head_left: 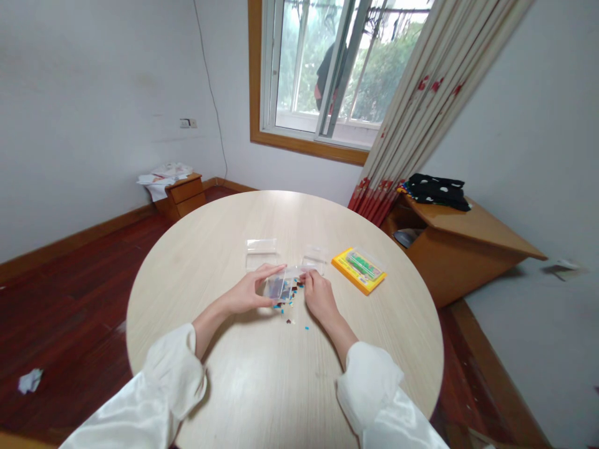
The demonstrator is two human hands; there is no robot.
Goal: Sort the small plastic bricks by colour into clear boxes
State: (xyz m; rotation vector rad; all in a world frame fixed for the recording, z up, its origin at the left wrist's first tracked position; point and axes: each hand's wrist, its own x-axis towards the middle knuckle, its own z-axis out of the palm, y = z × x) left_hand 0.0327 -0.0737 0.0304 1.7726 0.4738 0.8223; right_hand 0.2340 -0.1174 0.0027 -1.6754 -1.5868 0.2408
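My left hand (246,293) grips a clear plastic box (275,288) between thumb and fingers, tilted low over the round table (262,374). Small blue and dark red pieces (294,289) lie scattered at the box's right side and below it. Closed in a pinch beside these pieces is my right hand (321,299); what its fingertips hold, if anything, is too small to make out. A blue piece (307,328) and a dark red one (289,321) lie apart from the pile, nearer to me.
Behind my hands are two clear plastic cases (261,252), (314,254). A yellow box (359,270) with a clear case on top lies to the right. Wooden cabinets (468,240), (187,190) stand beyond the table, and a curtain (407,125) hangs by the window.
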